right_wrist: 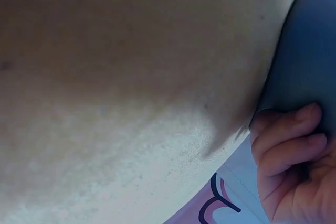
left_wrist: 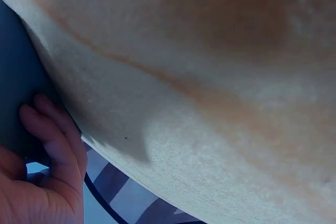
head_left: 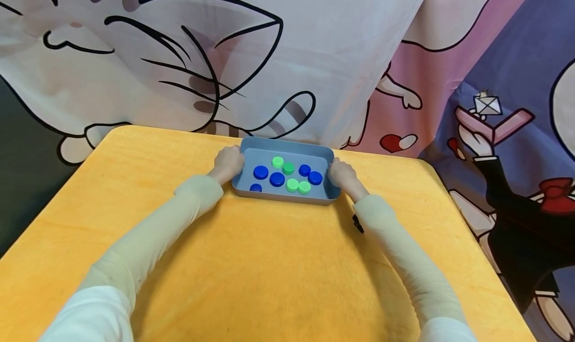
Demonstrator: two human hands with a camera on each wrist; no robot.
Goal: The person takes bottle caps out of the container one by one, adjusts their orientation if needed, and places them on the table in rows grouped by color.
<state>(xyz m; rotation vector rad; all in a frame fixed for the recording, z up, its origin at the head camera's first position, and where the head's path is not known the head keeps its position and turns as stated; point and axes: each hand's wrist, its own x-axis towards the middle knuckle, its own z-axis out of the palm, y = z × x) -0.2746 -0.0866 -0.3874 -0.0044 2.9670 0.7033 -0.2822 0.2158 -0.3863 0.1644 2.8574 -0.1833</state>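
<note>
Tray (head_left: 287, 197) holds five blue discs (head_left: 277, 179), four green discs (head_left: 288, 168)

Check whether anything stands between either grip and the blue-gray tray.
Nothing visible does. The left grip and the right grip each hold a short end of the tray directly. The blue discs and green discs lie inside it, clear of both.
</note>
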